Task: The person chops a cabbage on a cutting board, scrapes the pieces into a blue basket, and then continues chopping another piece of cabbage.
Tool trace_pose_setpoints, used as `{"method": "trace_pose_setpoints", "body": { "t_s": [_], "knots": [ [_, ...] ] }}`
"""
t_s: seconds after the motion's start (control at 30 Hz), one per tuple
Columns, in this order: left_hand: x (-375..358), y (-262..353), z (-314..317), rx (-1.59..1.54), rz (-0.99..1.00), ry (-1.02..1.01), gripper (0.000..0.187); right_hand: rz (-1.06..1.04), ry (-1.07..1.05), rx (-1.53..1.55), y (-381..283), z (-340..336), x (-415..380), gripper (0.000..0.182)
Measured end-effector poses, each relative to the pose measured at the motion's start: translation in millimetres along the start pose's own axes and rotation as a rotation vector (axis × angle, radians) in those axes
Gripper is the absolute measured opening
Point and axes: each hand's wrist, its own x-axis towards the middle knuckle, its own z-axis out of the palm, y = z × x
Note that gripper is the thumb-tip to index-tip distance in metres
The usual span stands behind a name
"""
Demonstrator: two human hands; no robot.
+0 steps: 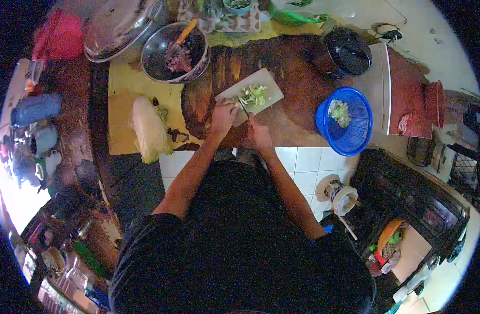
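A white cutting board [271, 86] lies tilted on the brown tabletop, with chopped pale green leafy vegetable [256, 94] on it. My right hand [260, 135] is closed around the handle of a knife [243, 107], whose blade points away from me beside the cut pieces. At the board's left edge, my left hand [225, 112] has its fingers bent and pressed together against a bit of the vegetable next to the blade. The fingers mostly cover that bit. To the left rests a large, pale, elongated leafy head [147, 128], seemingly in clear wrapping.
A blue plastic basket [364, 112] with cut vegetable stands near the right front edge. A dark pot [347, 55] is behind it. Back left, a bowl [151, 62] holds reddish meat and an orange-handled utensil, beside a large lid [117, 26]. Egg trays [219, 23] sit at the back.
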Motion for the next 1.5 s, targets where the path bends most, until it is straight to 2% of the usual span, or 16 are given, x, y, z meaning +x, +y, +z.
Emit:
{"method": "trace_pose_setpoints", "body": {
  "t_s": [0.1, 0.2, 0.3, 0.4, 0.5, 0.6, 0.7, 0.8, 0.9, 1.0, 1.1, 1.2, 1.3, 1.4, 1.5],
  "knots": [
    [-0.8, -5.7, 5.7, -0.014, 0.049, 0.054, 0.017, -0.069, 0.077, 0.026, 10.0, 11.1, 1.3, 0.048],
    [-1.6, 5.8, 2.6, -0.024, -0.094, -0.01, 0.015, -0.187, 0.188, 0.03, 31.9, 32.9, -5.1, 0.052],
    [-0.9, -10.2, 10.8, -0.046, 0.052, 0.007, 0.014, -0.118, 0.059, -0.044, 39.5, 31.3, -16.7, 0.057],
    [1.0, -7.2, 11.1, 0.042, 0.101, 0.058, 0.014, -0.344, 0.173, 0.045, 66.3, 51.5, -16.4, 0.063],
    [-2.1, -10.6, 14.9, 0.019, 0.103, 0.059, 0.015, -0.191, 0.162, 0.057, 72.1, 59.7, -19.2, 0.064],
    [-2.7, -6.3, 11.3, 0.103, 0.134, 0.065, 0.016, -0.119, 0.135, -0.057, 35.8, 31.0, -9.2, 0.062],
    [-2.5, -5.4, 14.1, -0.012, 0.01, 0.043, 0.018, -0.165, 0.157, -0.006, 32.8, 25.0, -1.2, 0.06],
    [-4.5, -7.2, 16.7, 0.039, 0.0, 0.04, 0.02, 0.009, 0.044, -0.061, 31.2, 18.2, -15.0, 0.058],
    [-0.9, -6.5, 8.2, 0.069, 0.08, -0.028, 0.022, -0.034, 0.127, -0.093, 43.2, 27.7, -27.2, 0.054],
    [-2.5, -17.5, 16.6, 0.093, 0.154, 0.051, 0.024, -0.172, 0.283, 0.107, 34.9, 14.6, -36.0, 0.052],
    [-6.0, 11.2, -18.0, 0.205, 0.066, 0.053, 0.025, -0.071, 0.138, 0.124, 41.3, 26.2, -28.8, 0.052],
    [-8.9, 6.2, -16.1, 0.205, 0.104, 0.012, 0.028, -0.313, 0.29, 0.07, 44.6, 34.2, -20.5, 0.054],
    [-9.3, 0.7, -11.1, 0.212, 0.152, 0.038, 0.029, -0.19, 0.185, 0.003, 43.0, 35.2, -21.8, 0.053],
    [-11.2, -3.3, -8.7, 0.222, 0.127, -0.036, 0.03, -0.142, 0.143, 0.027, 42.8, 36.1, -25.3, 0.053],
    [-8.9, -5.2, -4.8, 0.223, 0.156, 0.0, 0.03, -0.198, 0.262, -0.01, 46.8, 37.7, -34.0, 0.053]
  ]
}}
